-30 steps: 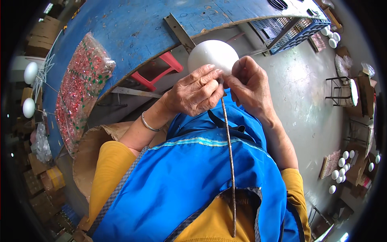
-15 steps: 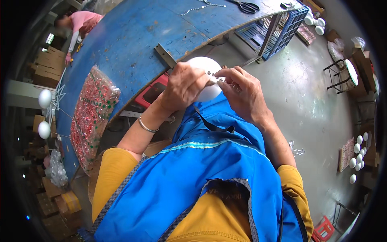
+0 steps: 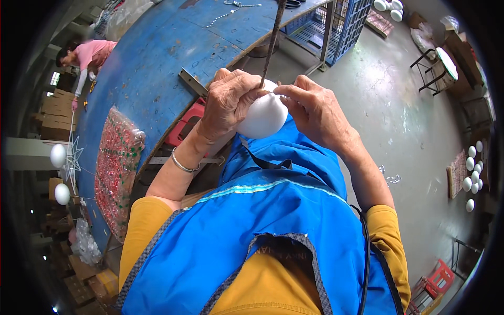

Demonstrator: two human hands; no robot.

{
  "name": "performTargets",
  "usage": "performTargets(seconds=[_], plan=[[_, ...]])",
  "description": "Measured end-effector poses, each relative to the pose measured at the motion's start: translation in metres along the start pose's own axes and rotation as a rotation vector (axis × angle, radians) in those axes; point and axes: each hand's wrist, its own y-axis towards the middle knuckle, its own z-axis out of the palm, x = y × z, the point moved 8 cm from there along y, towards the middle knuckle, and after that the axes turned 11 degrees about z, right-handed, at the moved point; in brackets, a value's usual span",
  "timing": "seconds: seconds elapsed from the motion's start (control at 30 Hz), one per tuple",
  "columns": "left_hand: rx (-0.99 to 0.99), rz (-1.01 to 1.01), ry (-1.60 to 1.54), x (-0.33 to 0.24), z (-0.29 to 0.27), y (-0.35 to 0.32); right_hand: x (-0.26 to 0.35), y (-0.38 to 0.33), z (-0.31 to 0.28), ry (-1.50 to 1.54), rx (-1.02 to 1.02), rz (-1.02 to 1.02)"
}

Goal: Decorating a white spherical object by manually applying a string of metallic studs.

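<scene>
A white foam ball point(image 3: 264, 118) sits between my two hands in front of my blue apron. My left hand point(image 3: 228, 102) wraps the ball's left side and pinches a thin dark rod point(image 3: 272, 42) that rises from the top of the ball toward the table. My right hand point(image 3: 314, 113) is on the ball's right side, its thumb and forefinger pinched at the point where the rod meets the ball. A metal bangle point(image 3: 181, 163) is on my left wrist.
A blue worktable point(image 3: 157, 68) curves along the left and top, with a metal bracket point(image 3: 191, 83) at its edge and a clear bag of red and green pieces point(image 3: 115, 173). A blue crate point(image 3: 346, 26), a red stool point(image 3: 184, 123), several white balls point(image 3: 472, 176) on the floor, and another person in pink point(image 3: 86, 55).
The rod, which hung down over my apron a second ago, now points up out of the ball. The ball and both hands sit lower and closer to my chest.
</scene>
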Motion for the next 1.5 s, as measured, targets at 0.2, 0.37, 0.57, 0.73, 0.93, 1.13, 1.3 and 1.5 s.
performTargets(seconds=[0.2,0.37,0.57,0.73,0.93,1.13,1.3,1.5], plan=[[-0.006,0.0,0.124,0.001,0.01,-0.001,-0.005,0.006,0.013,-0.024,0.066,0.012],[-0.136,-0.006,0.057,0.01,0.011,-0.008,-0.003,0.008,0.009,-0.017,-0.071,0.048],[-0.194,0.043,0.212,0.011,0.01,-0.014,-0.01,0.006,0.009,0.018,-0.055,0.188],[-0.261,0.022,0.254,0.017,0.001,-0.011,-0.003,0.016,0.008,-0.006,-0.15,0.075],[-0.241,-0.069,0.285,0.022,-0.005,-0.009,0.014,0.019,0.011,-0.137,-0.232,-0.051],[-0.332,-0.031,0.32,0.018,-0.009,-0.011,0.025,0.025,0.018,-0.095,-0.238,-0.051],[-0.382,-0.108,0.395,0.027,-0.015,-0.016,0.022,0.033,0.022,0.073,-0.276,0.042],[-0.46,-0.024,0.506,0.021,-0.023,-0.018,0.001,0.035,0.025,0.444,-0.207,0.346]])
